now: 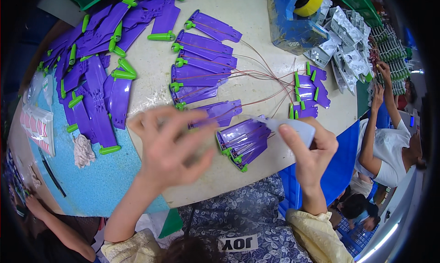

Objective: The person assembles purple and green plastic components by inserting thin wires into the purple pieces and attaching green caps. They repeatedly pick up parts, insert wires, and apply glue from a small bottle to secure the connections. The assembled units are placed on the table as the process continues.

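My right hand (311, 155) grips a translucent white squeeze bottle (303, 131) with a thin nozzle pointing left. Below the nozzle lies a stack of purple wing-shaped plastic parts (245, 141) with green tips and thin wires. My left hand (172, 148), smeared by motion, hovers over the table with its fingers apart and nothing visible in them. Just beyond it lies a single purple part (220, 112), partly hidden by the fingers. Farther off, a row of overlapping purple parts (201, 66) has reddish wires (256, 75) running right to smaller purple pieces (311, 89).
Purple parts with green tips are heaped (98, 84) at the left, partly on a blue foam mat (107, 180). A crumpled tissue (84, 151) lies there. At the back right stand a blue tape dispenser (293, 24) and grey plastic parts (343, 43). Co-workers (385, 146) sit at right.
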`<move>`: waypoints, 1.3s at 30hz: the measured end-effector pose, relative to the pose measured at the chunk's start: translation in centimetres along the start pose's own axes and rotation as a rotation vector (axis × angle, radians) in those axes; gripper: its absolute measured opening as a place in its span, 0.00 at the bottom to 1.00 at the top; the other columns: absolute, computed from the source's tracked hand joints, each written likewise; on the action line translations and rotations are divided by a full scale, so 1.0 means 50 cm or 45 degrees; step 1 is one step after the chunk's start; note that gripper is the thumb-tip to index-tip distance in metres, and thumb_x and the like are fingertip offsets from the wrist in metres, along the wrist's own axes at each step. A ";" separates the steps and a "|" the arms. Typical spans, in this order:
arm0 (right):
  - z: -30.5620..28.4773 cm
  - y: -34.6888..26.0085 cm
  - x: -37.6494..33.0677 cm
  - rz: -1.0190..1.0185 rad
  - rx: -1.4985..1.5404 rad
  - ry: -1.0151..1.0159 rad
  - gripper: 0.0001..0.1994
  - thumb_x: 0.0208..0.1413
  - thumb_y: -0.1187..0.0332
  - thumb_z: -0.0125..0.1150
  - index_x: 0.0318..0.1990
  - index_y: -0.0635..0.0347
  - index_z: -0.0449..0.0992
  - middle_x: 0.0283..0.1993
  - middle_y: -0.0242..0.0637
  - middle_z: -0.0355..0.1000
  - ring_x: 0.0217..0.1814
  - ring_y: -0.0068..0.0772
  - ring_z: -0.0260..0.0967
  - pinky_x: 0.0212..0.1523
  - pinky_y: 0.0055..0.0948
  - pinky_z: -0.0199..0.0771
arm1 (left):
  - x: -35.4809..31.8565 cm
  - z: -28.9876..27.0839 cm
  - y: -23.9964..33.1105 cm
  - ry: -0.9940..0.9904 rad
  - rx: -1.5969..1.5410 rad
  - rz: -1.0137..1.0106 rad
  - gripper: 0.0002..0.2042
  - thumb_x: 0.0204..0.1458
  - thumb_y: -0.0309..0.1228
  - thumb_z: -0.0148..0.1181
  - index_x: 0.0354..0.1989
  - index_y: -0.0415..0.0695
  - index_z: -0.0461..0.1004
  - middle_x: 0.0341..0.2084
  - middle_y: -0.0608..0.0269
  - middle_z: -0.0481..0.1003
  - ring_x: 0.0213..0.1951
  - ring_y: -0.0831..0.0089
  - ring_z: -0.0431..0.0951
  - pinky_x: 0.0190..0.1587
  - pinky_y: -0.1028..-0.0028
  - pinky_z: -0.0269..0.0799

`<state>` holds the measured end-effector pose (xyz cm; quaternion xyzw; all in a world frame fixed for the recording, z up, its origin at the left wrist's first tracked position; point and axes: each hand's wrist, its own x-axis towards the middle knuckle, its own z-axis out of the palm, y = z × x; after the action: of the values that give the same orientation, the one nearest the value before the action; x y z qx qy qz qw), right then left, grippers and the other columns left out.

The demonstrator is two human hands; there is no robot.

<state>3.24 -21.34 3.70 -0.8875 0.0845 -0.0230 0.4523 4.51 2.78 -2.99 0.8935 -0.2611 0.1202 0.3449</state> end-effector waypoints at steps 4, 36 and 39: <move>-0.025 -0.004 -0.009 -0.069 0.190 0.078 0.07 0.52 0.72 0.72 0.33 0.69 0.83 0.22 0.31 0.76 0.22 0.13 0.66 0.21 0.17 0.59 | -0.025 0.037 0.033 0.006 0.164 0.001 0.13 0.38 0.36 0.73 0.32 0.48 0.79 0.42 0.72 0.79 0.45 0.64 0.70 0.52 0.58 0.49; -0.001 0.010 -0.032 -0.147 -0.102 0.051 0.08 0.48 0.72 0.76 0.31 0.68 0.83 0.24 0.37 0.77 0.20 0.20 0.70 0.20 0.22 0.64 | -0.029 0.042 0.042 0.022 0.032 -0.150 0.17 0.35 0.27 0.76 0.31 0.47 0.72 0.44 0.68 0.80 0.45 0.62 0.70 0.49 0.61 0.51; -0.016 0.019 -0.045 -0.265 -0.065 -0.009 0.08 0.49 0.72 0.76 0.31 0.67 0.83 0.23 0.35 0.76 0.20 0.19 0.68 0.19 0.22 0.62 | -0.030 0.046 0.038 0.030 -0.005 -0.167 0.16 0.35 0.28 0.76 0.31 0.47 0.73 0.44 0.69 0.79 0.45 0.63 0.69 0.49 0.61 0.51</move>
<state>0.79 -22.17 3.48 -0.9029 -0.0093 -0.0647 0.4249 2.29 0.61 -4.21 0.9066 -0.1980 0.1074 0.3567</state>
